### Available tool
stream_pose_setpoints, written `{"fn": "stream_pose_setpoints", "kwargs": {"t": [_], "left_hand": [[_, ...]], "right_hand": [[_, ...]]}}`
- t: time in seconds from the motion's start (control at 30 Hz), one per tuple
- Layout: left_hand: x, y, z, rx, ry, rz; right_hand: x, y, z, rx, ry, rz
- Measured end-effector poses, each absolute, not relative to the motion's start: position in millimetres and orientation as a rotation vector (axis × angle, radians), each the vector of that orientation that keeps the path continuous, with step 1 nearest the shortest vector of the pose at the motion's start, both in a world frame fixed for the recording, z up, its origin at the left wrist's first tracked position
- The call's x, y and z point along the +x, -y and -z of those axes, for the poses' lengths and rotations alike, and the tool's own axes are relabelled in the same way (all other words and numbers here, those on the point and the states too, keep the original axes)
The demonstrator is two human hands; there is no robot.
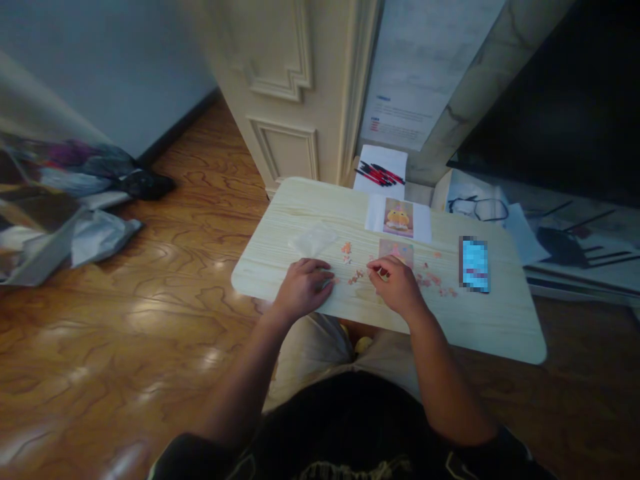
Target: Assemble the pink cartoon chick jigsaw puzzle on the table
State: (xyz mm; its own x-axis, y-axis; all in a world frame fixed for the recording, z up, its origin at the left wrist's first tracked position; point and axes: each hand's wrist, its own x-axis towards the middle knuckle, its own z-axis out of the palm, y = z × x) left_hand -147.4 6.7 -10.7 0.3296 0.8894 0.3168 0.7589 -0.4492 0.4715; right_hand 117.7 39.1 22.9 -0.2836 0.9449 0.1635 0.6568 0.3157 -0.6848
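Small orange-pink jigsaw puzzle pieces [356, 276] lie scattered over the pale wooden table [280, 233]. My right hand [399, 285] is closed in a pinch of thumb and forefinger, with what looks like a tiny puzzle piece at the tips. Beneath and beyond its fingers lies a pinkish puzzle board [400, 249], partly covered by the hand. To the left, my left hand [304, 287] rests on the tabletop near the front edge, fingers bent and thumb apart, holding nothing visible. A clear plastic bag [315, 238] lies just beyond it.
A printed sheet with a picture [399, 218] lies at the table's back edge. Red and black pens [380, 175] sit on paper behind it. A phone [474, 265] is on the right. Bags and boxes [75, 200] stand on the floor at left.
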Motion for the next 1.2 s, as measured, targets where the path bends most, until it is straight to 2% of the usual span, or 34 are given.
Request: {"fn": "stream_pose_setpoints", "kwargs": {"t": [0.23,0.5,0.8,1.0,1.2], "left_hand": [[-144.6,-12.9,10.9,2.383,-1.513,-0.745],[-138.7,-9.2,10.9,2.412,-1.593,-0.747],[-133.7,-2.6,11.4,2.385,-1.532,-0.864],[-104.4,-1.8,8.4,2.503,-1.293,-0.759],[-105.1,-1.8,8.5,2.579,-1.409,-0.713]], "right_hand": [[122.0,-36.1,-16.4,-1.444,2.127,-0.673],[99.5,-39.7,-11.4,-1.52,2.352,-0.46],[122.1,-34.0,-8.2,-1.535,2.262,-0.508],[128.4,-47.0,-9.7,-1.633,2.215,-0.371],[108.7,-46.2,-6.9,-1.627,2.288,-0.363]]}}
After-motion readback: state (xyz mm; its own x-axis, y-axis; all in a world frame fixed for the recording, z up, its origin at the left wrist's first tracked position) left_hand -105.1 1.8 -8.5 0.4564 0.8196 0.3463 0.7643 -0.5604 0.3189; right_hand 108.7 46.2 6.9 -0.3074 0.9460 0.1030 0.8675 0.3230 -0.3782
